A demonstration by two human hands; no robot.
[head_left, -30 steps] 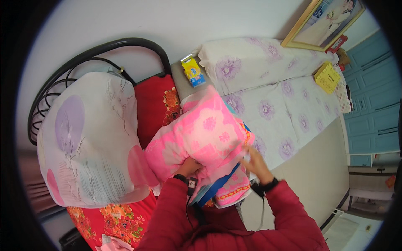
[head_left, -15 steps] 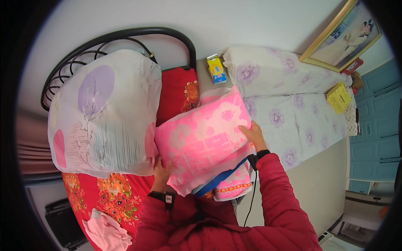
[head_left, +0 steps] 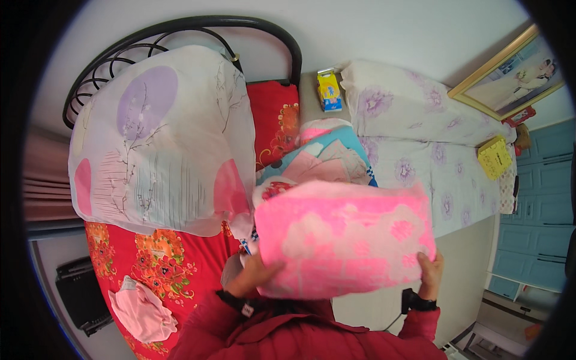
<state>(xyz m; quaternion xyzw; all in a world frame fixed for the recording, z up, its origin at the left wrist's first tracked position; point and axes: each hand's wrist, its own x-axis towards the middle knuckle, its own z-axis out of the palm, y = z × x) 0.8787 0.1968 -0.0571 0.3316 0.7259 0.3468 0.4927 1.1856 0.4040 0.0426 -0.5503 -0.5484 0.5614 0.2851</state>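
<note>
Both my hands hold a pink-and-white patterned pillow up in front of my body. My left hand grips its lower left side, and my right hand is closed on its lower right corner, thumb on top. Motion blurs the left fingers, and the pillow hides some of both hands. Just beyond the pillow lies a pile of cloths: a blue cloth with a crumpled pale pink cloth on it. The pillow covers the near part of that pile.
A sheer printed cover drapes a bulky shape on the red flowered bed, below a black metal headboard. Another pink cloth lies near left. Right are a yellow-blue packet, a purple-flowered cover and a yellow box.
The pillow has been lifted off the pile and moved right and toward my body, turning level. The blue and pale pink cloths beneath are now exposed. My view has shifted slightly.
</note>
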